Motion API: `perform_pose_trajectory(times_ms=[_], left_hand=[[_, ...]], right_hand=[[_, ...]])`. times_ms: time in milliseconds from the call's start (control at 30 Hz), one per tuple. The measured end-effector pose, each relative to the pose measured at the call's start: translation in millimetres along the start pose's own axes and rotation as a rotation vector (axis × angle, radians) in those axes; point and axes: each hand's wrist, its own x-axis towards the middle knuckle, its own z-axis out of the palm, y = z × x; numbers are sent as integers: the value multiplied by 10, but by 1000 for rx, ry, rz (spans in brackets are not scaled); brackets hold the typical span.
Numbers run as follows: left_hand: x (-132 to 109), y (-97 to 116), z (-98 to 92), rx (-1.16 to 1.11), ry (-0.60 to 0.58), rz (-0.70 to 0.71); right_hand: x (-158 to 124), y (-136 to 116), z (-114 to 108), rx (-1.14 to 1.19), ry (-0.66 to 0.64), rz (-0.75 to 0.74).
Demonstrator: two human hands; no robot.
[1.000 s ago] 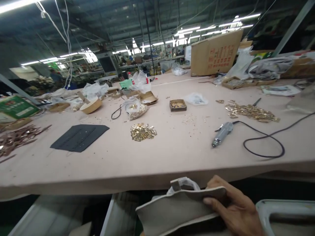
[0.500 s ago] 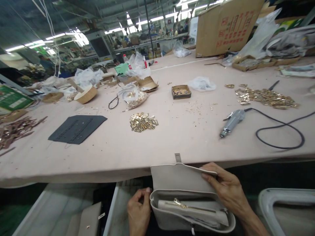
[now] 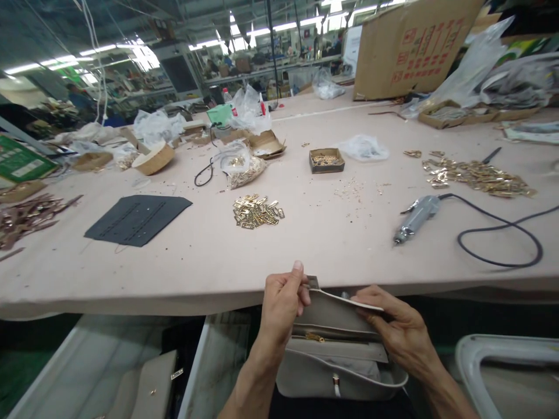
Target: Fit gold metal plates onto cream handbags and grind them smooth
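Note:
A grey-beige handbag (image 3: 305, 372) is at the table's front edge with its flap raised, showing a gold zipper inside and a small clasp on its front. My right hand (image 3: 395, 326) grips the flap's right edge between thumb and fingers. Curled at the flap's top left, my left hand (image 3: 282, 299) has its fingers closed by the small tab (image 3: 312, 283); they partly cover the tab and the flap's left part. Beyond my hands lies a pile of gold metal plates (image 3: 257, 212). An electric screwdriver (image 3: 417, 218) with a black cord rests to the right.
A dark board (image 3: 138, 220) lies left on the table (image 3: 209, 267). Farther back are a small box of fittings (image 3: 326, 160), a bag of small parts (image 3: 247, 171), a tape roll (image 3: 154, 159) and a carton (image 3: 414, 52). Another bag (image 3: 152, 378) sits below the table at left.
My left hand has risen from the bag's left side to the tab on the flap. The handbag has tilted a little, while my right hand keeps its grip.

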Motion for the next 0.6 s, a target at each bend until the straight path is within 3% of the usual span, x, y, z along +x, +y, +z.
perform_pose_trajectory(times_ms=[100, 300, 600], left_hand=[[13, -19, 8, 25, -51, -66], [-40, -45, -26, -45, -199, 12], [-134, -77, 35, -134, -190, 12]], right_hand=[[-9, 44, -12, -1, 3, 5], [-2, 145, -53, -9, 11, -11], [-3, 159, -57, -41, 56, -7]])
